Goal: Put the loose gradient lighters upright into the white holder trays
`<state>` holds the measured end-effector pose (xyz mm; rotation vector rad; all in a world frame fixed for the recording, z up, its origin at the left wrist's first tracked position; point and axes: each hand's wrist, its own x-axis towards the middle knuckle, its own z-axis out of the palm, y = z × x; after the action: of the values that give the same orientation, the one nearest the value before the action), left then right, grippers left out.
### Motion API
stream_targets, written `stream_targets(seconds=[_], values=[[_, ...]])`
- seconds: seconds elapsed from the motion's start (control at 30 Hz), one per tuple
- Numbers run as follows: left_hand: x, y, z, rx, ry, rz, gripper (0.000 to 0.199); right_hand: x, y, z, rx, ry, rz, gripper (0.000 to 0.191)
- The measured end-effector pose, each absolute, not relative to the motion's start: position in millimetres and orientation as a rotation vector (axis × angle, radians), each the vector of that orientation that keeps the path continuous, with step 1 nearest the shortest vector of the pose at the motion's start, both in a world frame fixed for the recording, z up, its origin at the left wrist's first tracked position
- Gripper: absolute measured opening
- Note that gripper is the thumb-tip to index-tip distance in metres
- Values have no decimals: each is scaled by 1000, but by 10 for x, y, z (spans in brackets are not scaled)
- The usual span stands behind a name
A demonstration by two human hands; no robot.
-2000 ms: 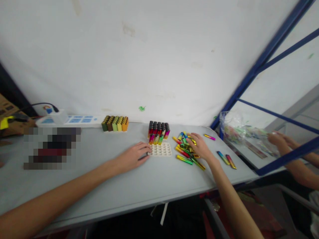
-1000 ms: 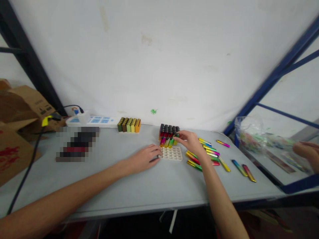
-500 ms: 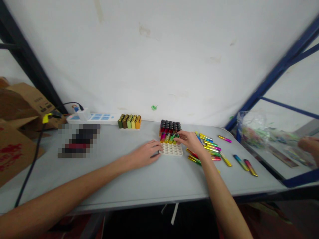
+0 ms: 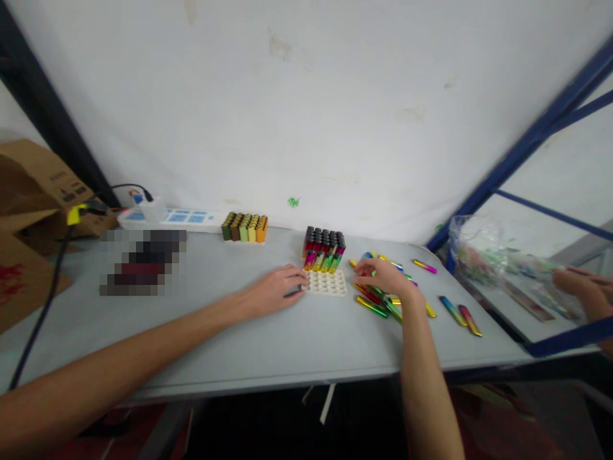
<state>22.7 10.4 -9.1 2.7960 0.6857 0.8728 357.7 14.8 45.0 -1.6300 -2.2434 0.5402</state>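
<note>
A white holed tray (image 4: 330, 283) carries several upright lighters with dark tops (image 4: 325, 241) in its back rows. In front of them stands a row of shiny pink, yellow and green lighters (image 4: 322, 260). My left hand (image 4: 278, 291) grips the tray's left edge, thumb at the front corner. To the right of the tray, my right hand (image 4: 380, 278) is over a loose pile of metallic lighters (image 4: 373, 306). Its fingers are curled but apart, with red showing between thumb and forefinger; I see nothing clearly gripped, and the palm side is hidden.
A block of olive, yellow and orange lighters (image 4: 245, 228) stands near the wall, beside a power strip (image 4: 191, 220). Cardboard boxes (image 4: 36, 191) are at the left. Beyond the blue frame (image 4: 522, 150) are a plastic bag (image 4: 479, 252) and another person's hand (image 4: 577, 291).
My right hand has moved right, from the row of lighters in the tray to the loose pile. My left hand stays at the tray's edge. The view has shifted slightly.
</note>
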Motion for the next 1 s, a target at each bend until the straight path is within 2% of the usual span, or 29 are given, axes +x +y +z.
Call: stream_targets(seconds=[0.13, 0.3, 0.4, 0.57, 0.77, 1.0], values=[[232, 100, -78, 2806, 696, 869, 18, 3589, 105, 457, -1745, -2324, 593, 23], [220, 103, -86, 2803, 698, 860, 18, 3493, 134, 441, -1683, -2438, 430, 18], [211, 106, -95, 2805, 693, 864, 18, 3462, 146, 445, -1524, -2326, 305, 20], [213, 103, -85, 2804, 698, 858, 18, 3361, 104, 476, -1388, -2005, 460, 30], [225, 106, -86, 2804, 693, 858, 18, 3166, 84, 467, -1386, -2098, 400, 38], [224, 104, -93, 2792, 694, 852, 18, 3179, 115, 441, -1349, -2217, 312, 30]])
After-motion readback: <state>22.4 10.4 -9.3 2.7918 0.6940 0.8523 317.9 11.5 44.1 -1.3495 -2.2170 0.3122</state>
